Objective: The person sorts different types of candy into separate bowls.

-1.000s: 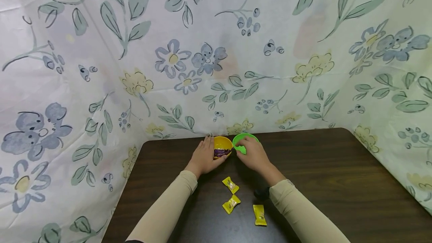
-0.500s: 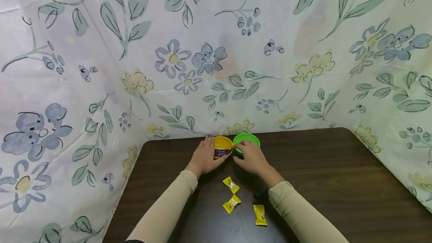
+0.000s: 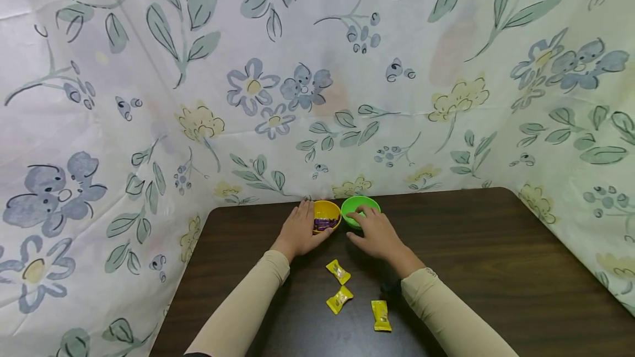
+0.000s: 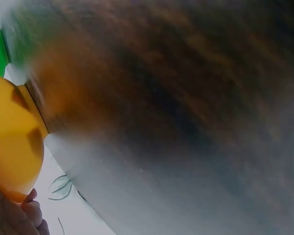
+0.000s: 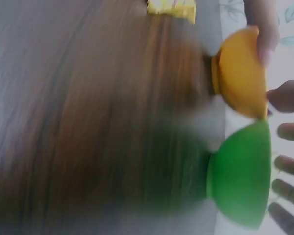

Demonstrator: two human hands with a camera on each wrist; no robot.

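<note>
My left hand [image 3: 297,231] holds the yellow bowl [image 3: 325,207], fingers along its left side and thumb across its near side. Several purple-wrapped candies [image 3: 324,225] lie inside it. Touching its right side is a green bowl [image 3: 354,203], seen from the side in the right wrist view. My right hand [image 3: 381,238] hovers at the green bowl's near rim, its fingers [image 5: 289,189] spread apart and nothing showing between them. In the left wrist view, the yellow bowl's outer wall [image 4: 12,132] rises above my left fingers [image 4: 32,211].
Three yellow-wrapped candies lie nearer on the dark wooden table [image 3: 466,247]: one candy [image 3: 338,272] almost touching a second candy [image 3: 339,299], and a third candy [image 3: 381,315] to the right. A flowered cloth [image 3: 278,70] hangs behind the table's far edge.
My right hand reached into the green bowl, shifted left toward the yellow bowl's rim, then came back right over the green one with fingers spread. The left hand and both bowls stay in place.
</note>
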